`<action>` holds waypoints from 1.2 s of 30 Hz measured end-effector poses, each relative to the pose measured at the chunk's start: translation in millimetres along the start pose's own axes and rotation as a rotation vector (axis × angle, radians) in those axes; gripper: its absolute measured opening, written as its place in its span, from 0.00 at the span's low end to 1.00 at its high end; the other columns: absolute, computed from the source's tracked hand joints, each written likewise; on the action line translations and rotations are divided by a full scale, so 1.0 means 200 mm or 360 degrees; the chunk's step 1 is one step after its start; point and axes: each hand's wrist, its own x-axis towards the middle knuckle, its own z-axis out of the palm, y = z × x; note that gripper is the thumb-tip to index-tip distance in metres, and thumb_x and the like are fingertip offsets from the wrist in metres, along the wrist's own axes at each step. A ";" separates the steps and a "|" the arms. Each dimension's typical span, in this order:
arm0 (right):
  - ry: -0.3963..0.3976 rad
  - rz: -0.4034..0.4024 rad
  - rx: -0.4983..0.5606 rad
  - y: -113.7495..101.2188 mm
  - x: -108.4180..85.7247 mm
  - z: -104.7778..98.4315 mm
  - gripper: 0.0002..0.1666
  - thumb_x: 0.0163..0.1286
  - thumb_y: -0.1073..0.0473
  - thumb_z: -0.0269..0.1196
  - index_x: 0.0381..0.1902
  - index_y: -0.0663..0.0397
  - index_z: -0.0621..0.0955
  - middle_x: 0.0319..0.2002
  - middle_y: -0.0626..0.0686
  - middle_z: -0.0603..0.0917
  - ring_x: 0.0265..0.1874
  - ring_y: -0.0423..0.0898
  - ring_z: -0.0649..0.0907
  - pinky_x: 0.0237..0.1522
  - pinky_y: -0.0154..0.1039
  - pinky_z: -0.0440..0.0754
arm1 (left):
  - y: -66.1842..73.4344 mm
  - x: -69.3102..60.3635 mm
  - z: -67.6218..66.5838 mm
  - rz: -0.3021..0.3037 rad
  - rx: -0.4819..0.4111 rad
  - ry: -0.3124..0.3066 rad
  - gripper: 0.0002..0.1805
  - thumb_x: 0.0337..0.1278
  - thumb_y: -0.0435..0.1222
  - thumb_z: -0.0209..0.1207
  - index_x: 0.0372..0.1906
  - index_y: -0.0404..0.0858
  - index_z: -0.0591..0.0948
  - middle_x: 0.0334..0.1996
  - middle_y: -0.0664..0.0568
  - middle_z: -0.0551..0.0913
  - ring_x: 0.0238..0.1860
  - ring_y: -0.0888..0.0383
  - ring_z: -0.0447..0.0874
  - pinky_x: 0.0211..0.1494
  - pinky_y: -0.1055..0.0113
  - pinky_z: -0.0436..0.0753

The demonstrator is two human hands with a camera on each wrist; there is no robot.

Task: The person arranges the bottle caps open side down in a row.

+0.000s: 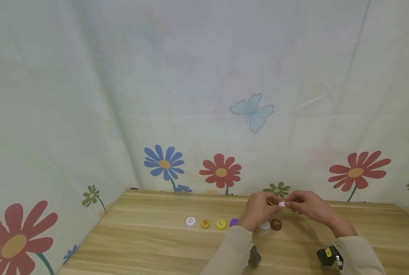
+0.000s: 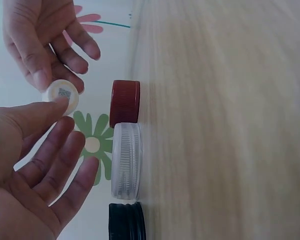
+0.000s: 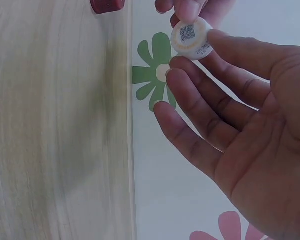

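A small white bottle cap (image 1: 282,204) is held up above the far part of the table, between my two hands. My left hand (image 1: 257,208) pinches it from the left with thumb and fingertips, and my right hand (image 1: 311,206) pinches its other side. In the right wrist view the cap's face shows a printed code (image 3: 187,33) turned to the camera. The remaining fingers of both hands are spread loosely. Beneath the hands stand a brown-red cap (image 2: 125,103), a translucent whitish cap (image 2: 126,161) and a dark cap (image 2: 126,221), side by side on the tabletop.
The row of caps runs leftward on the wooden table (image 1: 149,244): a purple cap (image 1: 234,222) partly behind my left arm, a yellow cap (image 1: 221,224), an orange-yellow cap (image 1: 205,224) and a white printed cap (image 1: 190,221). A flowered curtain (image 1: 190,133) hangs behind the table.
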 end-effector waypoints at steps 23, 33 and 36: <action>-0.0011 0.0018 0.0083 0.01 -0.01 -0.01 0.14 0.78 0.60 0.65 0.51 0.68 0.82 0.40 0.56 0.87 0.39 0.52 0.84 0.45 0.55 0.88 | 0.00 0.00 0.01 0.0093 -0.0133 -0.0073 0.16 0.64 0.30 0.72 0.54 0.47 0.88 0.39 0.61 0.90 0.35 0.70 0.83 0.42 0.75 0.82; -0.0061 -0.0085 0.0109 0.02 -0.01 -0.02 0.12 0.77 0.64 0.64 0.53 0.68 0.83 0.38 0.55 0.87 0.37 0.52 0.84 0.41 0.50 0.87 | 0.02 -0.02 0.00 -0.0019 -0.0131 -0.0082 0.16 0.60 0.30 0.75 0.50 0.49 0.89 0.33 0.65 0.85 0.32 0.70 0.81 0.38 0.74 0.80; -0.0095 -0.0116 0.0090 0.03 -0.02 -0.03 0.13 0.75 0.66 0.66 0.53 0.68 0.83 0.40 0.55 0.88 0.39 0.52 0.85 0.41 0.46 0.87 | 0.02 -0.02 0.00 -0.0034 -0.0123 -0.0079 0.15 0.59 0.31 0.76 0.48 0.49 0.89 0.31 0.66 0.84 0.32 0.70 0.80 0.37 0.73 0.80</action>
